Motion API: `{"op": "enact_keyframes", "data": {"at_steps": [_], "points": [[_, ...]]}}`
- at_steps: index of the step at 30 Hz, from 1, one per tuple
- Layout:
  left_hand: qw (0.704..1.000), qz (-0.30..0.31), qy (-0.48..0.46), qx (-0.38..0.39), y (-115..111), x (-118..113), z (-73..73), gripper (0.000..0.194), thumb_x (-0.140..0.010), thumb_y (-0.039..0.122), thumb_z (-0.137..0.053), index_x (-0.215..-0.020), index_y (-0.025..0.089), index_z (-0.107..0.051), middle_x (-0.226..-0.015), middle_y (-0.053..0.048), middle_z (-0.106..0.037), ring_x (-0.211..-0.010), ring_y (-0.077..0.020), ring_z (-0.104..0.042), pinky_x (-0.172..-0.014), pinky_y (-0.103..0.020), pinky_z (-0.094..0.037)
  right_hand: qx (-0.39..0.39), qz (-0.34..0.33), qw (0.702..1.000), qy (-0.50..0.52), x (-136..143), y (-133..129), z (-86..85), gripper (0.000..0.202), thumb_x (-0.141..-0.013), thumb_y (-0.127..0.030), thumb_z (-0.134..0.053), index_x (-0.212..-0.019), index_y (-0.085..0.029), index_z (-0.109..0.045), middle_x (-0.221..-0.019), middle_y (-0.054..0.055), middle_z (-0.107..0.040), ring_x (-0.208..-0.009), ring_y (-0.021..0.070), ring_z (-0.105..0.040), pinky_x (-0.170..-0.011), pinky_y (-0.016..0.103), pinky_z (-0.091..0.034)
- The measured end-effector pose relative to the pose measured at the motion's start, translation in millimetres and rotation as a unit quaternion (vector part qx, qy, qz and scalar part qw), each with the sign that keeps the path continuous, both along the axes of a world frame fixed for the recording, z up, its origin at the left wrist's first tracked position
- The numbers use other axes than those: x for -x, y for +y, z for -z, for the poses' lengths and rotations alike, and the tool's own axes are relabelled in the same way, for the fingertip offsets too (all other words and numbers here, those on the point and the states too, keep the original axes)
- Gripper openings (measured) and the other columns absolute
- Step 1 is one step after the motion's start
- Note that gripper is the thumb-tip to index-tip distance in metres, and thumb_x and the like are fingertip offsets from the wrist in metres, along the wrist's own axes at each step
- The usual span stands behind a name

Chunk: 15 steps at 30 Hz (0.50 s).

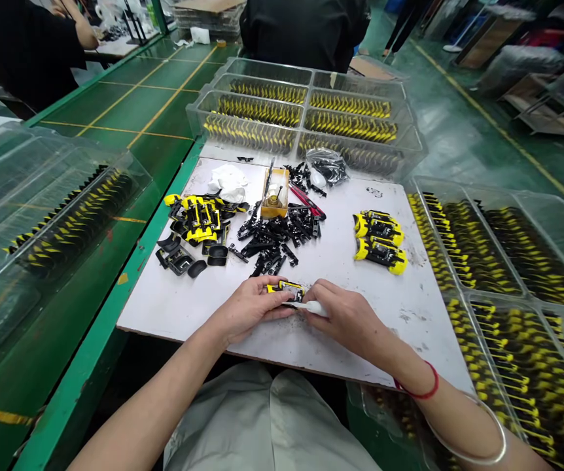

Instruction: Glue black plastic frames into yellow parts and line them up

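Note:
Near the front edge of the white board, my left hand [247, 307] is closed around a yellow-and-black plastic part [286, 290]. A white-handled tool [315, 308] is gripped in my right hand [345, 317], its thin tip against or close to that part; the exact contact is hidden by my fingers. Just beyond my hands lies a heap of small black plastic pieces [279, 235]. More yellow-and-black parts [201, 216] are piled to the left, with loose black covers [178, 258] beside them. On the right, several similar parts [380, 239] lie in a group.
A small yellow box [275, 193], white tissue [228, 182], red tweezers [307, 200] and a plastic bag of black pieces [327, 167] stand behind the heap. Clear trays of parts surround the board [341, 353]: back [306, 124], left [66, 216] and right [512, 288]. People sit beyond.

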<state>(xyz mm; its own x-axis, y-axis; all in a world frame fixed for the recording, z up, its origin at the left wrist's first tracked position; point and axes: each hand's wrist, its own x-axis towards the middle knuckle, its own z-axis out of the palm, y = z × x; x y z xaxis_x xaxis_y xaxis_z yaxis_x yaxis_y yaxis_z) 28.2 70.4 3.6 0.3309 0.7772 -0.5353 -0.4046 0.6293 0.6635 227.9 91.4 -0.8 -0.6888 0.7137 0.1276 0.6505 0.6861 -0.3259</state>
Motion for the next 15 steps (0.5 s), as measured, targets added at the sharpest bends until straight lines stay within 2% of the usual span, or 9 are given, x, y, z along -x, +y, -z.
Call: {"op": "enact_keyframes", "data": {"at_steps": [6,12,15], "points": [[1.0,-0.005,0.016,0.003,1.3,-1.4,-2.2,0.024,-0.077,0.018,-0.071,-0.1,0.014,-0.064,-0.107,-0.011,-0.066,-0.101,-0.0198,-0.062,-0.094,-0.038,-0.051,0.001,0.02,1.0,0.004,1.7,-0.6,1.5,0.004,-0.084,-0.022,-0.054,-0.085,-0.018,-0.054,-0.08,0.004,-0.062,-0.065,0.0152,-0.059,-0.055,0.024,-0.041],[1.0,0.012,0.022,0.016,0.9,-1.0,5.1,0.04,-0.07,0.019,-0.077,-0.107,0.016,-0.061,-0.105,-0.009,-0.067,-0.094,-0.0181,-0.065,-0.091,-0.038,-0.053,0.076,-0.024,0.997,0.017,-3.6,6.2,5.0,0.004,-0.085,-0.023,-0.055,-0.084,-0.019,-0.056,-0.079,0.003,-0.062,-0.068,0.015,-0.059,-0.059,0.024,-0.042],[1.0,0.009,0.014,0.022,-0.1,0.1,8.8,0.044,-0.069,0.016,-0.078,-0.109,0.015,-0.059,-0.104,-0.01,-0.067,-0.094,-0.0184,-0.065,-0.09,-0.037,-0.053,0.116,-0.017,0.992,0.043,-4.8,9.1,4.3,0.006,-0.086,-0.025,-0.056,-0.084,-0.02,-0.058,-0.08,0.002,-0.063,-0.068,0.0142,-0.059,-0.061,0.024,-0.043]]}}
